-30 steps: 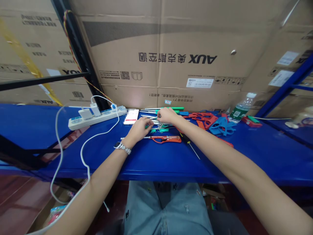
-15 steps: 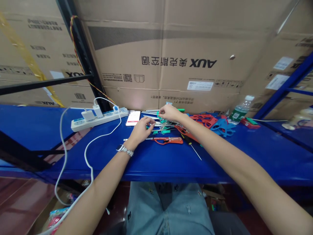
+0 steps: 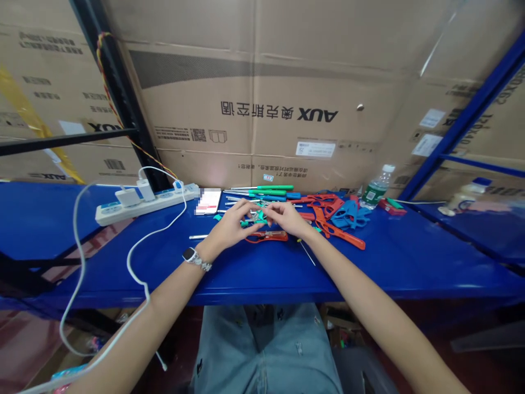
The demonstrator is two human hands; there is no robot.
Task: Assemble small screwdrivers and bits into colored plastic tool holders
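Note:
My left hand [image 3: 235, 223] hovers over the clutter at the middle of the shelf, fingers curved, with a gap between thumb and fingertips. Close against its fingertips, my right hand [image 3: 287, 218] pinches a small green piece [image 3: 261, 214], mostly hidden by the fingers. Just below the hands lies a long-nosed lighter [image 3: 268, 236] with an orange handle, partly covered by my left hand. Behind them are several long metal rods with green handles [image 3: 276, 190]. Orange casing pieces [image 3: 328, 205] and blue casing pieces [image 3: 351, 214] are heaped to the right. A thin screwdriver [image 3: 307, 253] lies below my right wrist.
A phone [image 3: 210, 201] lies left of the rods, beside a white power strip [image 3: 147, 205] with plugs and a trailing cable [image 3: 137, 246]. A water bottle [image 3: 377, 187] and a red box [image 3: 391, 207] stand at the right. Large cardboard boxes [image 3: 287, 65] back the blue shelf [image 3: 254, 284].
My right hand has come back toward me and down from the rear of the pile to meet my left hand. The view has turned slightly right, uncovering the green handles.

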